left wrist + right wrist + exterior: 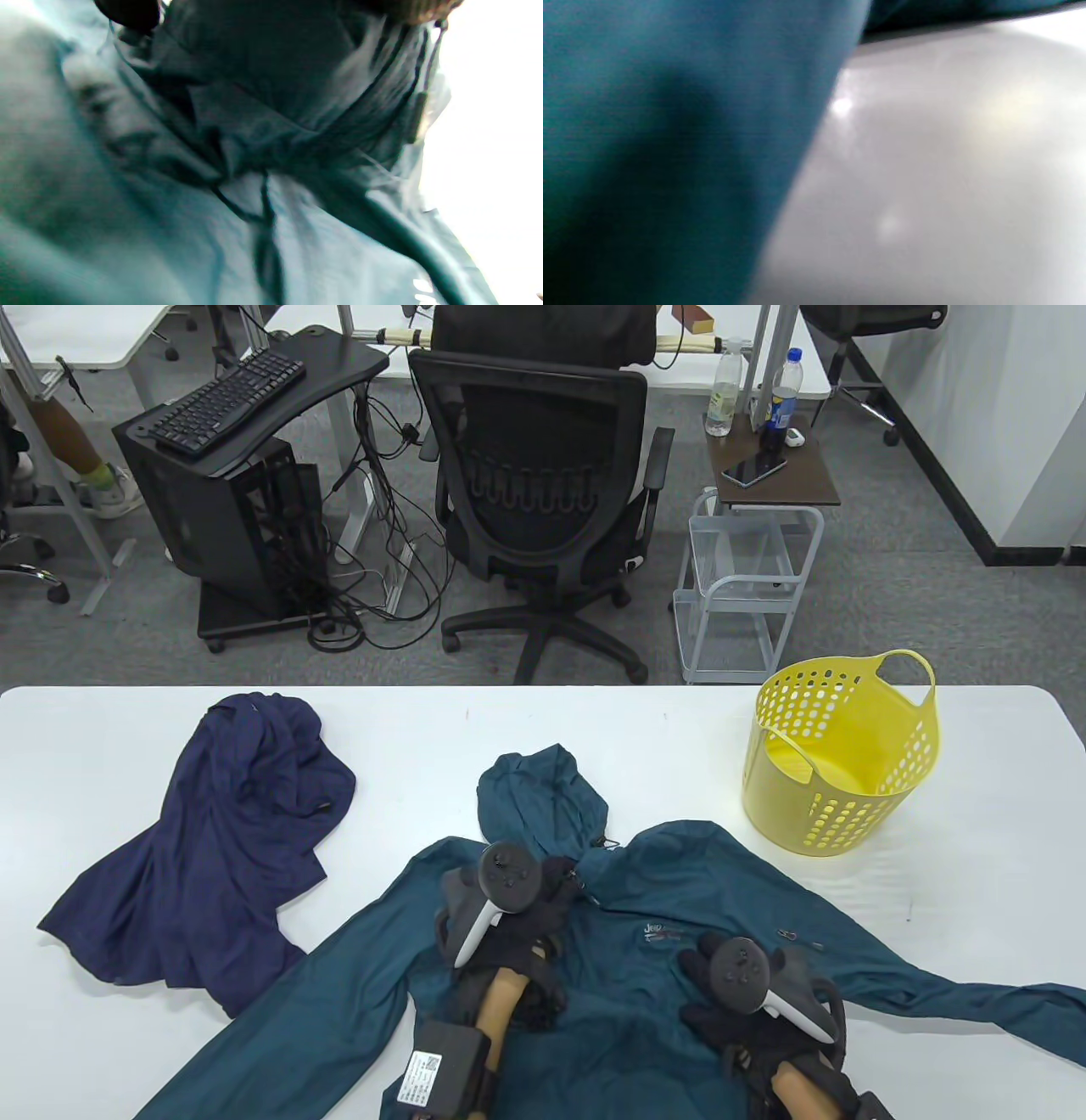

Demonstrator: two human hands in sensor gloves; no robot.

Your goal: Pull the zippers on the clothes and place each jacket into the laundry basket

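A teal jacket lies spread front-up at the table's near middle, hood pointing away and sleeves out to both sides. My left hand is at its collar, fingers curled into the bunched fabric; the left wrist view shows a dark fingertip above the gathered collar. My right hand rests with spread fingers on the jacket's chest, right of the logo. A navy jacket lies crumpled at the left. The yellow laundry basket stands upright at the right with nothing in it. The zipper pull is hidden.
The teal jacket's right sleeve runs toward the table's right edge, below the basket. A small metal bit lies on the white table beside that shoulder. Beyond the far edge stand an office chair and a wire cart.
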